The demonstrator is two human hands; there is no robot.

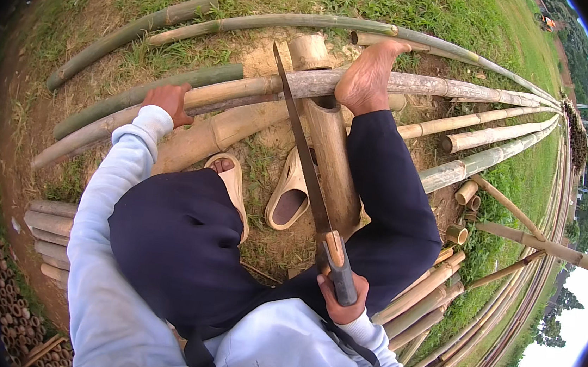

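Note:
My right hand point(345, 300) is closed round the grip of a handsaw point(306, 146), whose long dark blade points up and away to the left. Near its tip, the blade crosses a long bamboo pole point(235, 91); whether the teeth are in a cut I cannot tell. My left hand point(169, 103) grips this pole left of the blade. To the right of the blade my bare right foot point(369, 77) presses on the pole. Thick bamboo pieces, one a split-looking tan post point(336, 163), lie under and beside the pole near the saw.
An empty beige clog point(289, 196) lies between my legs; my left foot wears its match point(233, 190). Green bamboo poles point(267, 22) lie beyond. Cut bamboo lengths are stacked at left point(50, 231) and right point(424, 306). Several short bamboo rings point(4, 290) are heaped at lower left.

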